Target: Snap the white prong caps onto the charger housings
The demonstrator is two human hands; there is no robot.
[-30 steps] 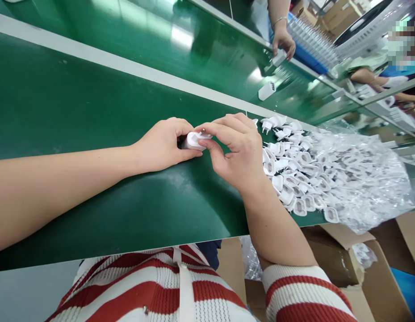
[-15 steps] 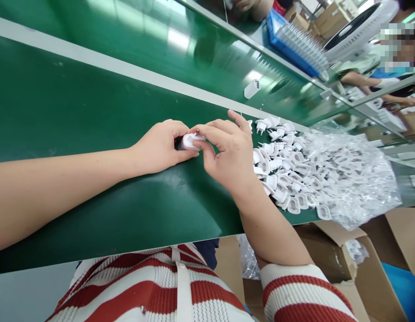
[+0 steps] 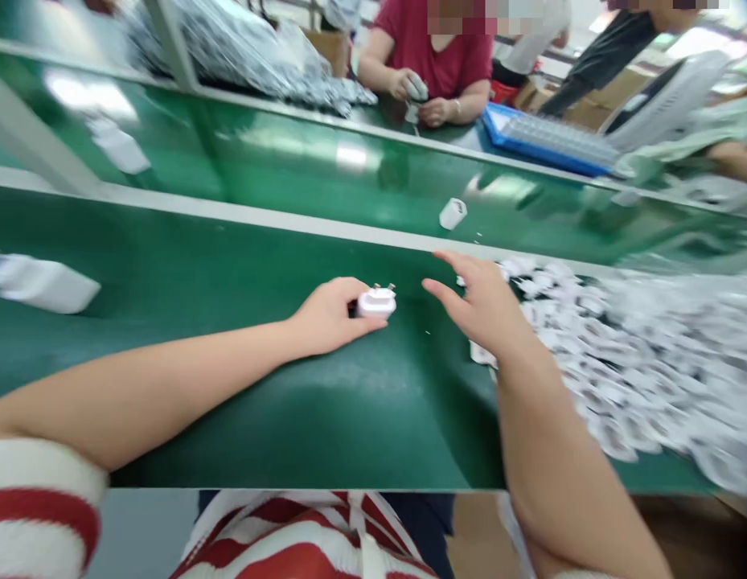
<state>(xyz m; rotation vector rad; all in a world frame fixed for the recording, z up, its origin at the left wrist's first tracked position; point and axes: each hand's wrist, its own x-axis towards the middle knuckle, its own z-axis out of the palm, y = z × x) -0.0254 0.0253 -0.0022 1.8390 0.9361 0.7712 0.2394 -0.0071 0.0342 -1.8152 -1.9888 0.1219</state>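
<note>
- The right hand (image 3: 478,310), which was at the white plug (image 3: 376,304) half a second ago, has come away; thumb and fingers spread, apparently holding nothing.
- The left hand (image 3: 330,322) alone pinches the plug between thumb and fingers, prongs exposed.
- That leaves the right hand free, near loose white pieces (image 3: 614,346) heaped right of the grip.

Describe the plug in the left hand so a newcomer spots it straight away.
Start with the green bench and look left of the white heap on it. The left hand holds the plug, two metal pins showing. Unlike the heap and the loose white piece at far left, it is gripped.
</note>
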